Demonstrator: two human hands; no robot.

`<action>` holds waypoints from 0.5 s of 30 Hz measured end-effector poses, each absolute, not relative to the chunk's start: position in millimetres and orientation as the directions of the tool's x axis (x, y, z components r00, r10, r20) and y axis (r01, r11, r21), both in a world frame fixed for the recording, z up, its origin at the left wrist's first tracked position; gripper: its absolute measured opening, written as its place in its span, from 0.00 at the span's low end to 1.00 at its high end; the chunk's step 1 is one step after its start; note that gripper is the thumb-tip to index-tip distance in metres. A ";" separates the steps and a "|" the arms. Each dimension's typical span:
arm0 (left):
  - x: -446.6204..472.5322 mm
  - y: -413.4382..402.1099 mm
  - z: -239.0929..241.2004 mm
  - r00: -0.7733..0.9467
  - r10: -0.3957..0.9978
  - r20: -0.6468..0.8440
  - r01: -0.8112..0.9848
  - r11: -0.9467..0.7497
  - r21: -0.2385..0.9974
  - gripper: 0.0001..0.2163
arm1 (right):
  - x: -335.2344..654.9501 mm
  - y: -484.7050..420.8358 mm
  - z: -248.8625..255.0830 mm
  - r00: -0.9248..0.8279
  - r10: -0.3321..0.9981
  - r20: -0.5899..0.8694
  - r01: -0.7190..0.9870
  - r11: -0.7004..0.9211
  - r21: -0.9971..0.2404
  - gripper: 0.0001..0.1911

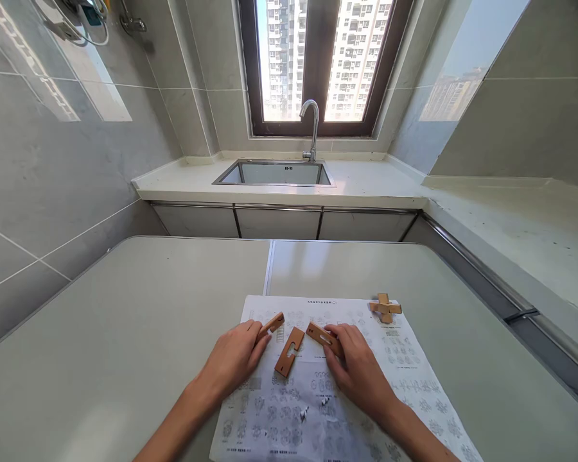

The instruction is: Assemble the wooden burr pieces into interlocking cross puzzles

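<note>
In the head view, the left hand point(234, 359) grips one notched wooden piece point(271, 324) by its end, and the right hand point(356, 366) pinches a second notched piece point(324, 338). A third piece point(289, 351) lies loose between them on the printed sheet point(318, 410). At two o'clock from the hands rests an already joined wooden cross point(385, 308), so the three pieces seem not yet assembled. The grey surface point(125, 333) stands before a sink point(274, 173) with a faucet point(312, 128) under a window point(318, 64).
</note>
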State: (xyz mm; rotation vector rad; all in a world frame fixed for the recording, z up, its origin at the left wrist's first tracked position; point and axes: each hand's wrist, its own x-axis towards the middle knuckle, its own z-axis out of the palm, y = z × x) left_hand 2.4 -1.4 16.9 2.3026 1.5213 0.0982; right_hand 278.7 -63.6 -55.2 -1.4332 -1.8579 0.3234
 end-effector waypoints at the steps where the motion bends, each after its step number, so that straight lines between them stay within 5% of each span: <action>1: 3.3 -0.4 17.8 0.388 0.910 -0.147 0.872 -0.312 0.377 0.14 | 278.1 -63.3 -55.8 -0.094 0.910 0.404 0.720 0.343 -0.604 0.12; 5: 15.4 -3.4 19.8 0.387 0.913 -0.128 0.752 -0.233 0.616 0.16 | 275.6 -62.4 -56.9 -0.077 0.918 0.389 0.726 0.319 -0.609 0.09; 9: 36.5 -18.2 16.2 0.557 0.824 -0.105 0.402 -0.156 0.902 0.19 | 275.3 -64.1 -53.2 0.021 0.942 0.336 0.661 0.239 -0.712 0.12; 15: 55.8 -40.1 -4.2 0.655 0.753 -0.063 0.112 -0.013 0.994 0.19 | 273.4 -70.7 -45.4 0.105 0.956 0.273 0.488 0.190 -0.852 0.14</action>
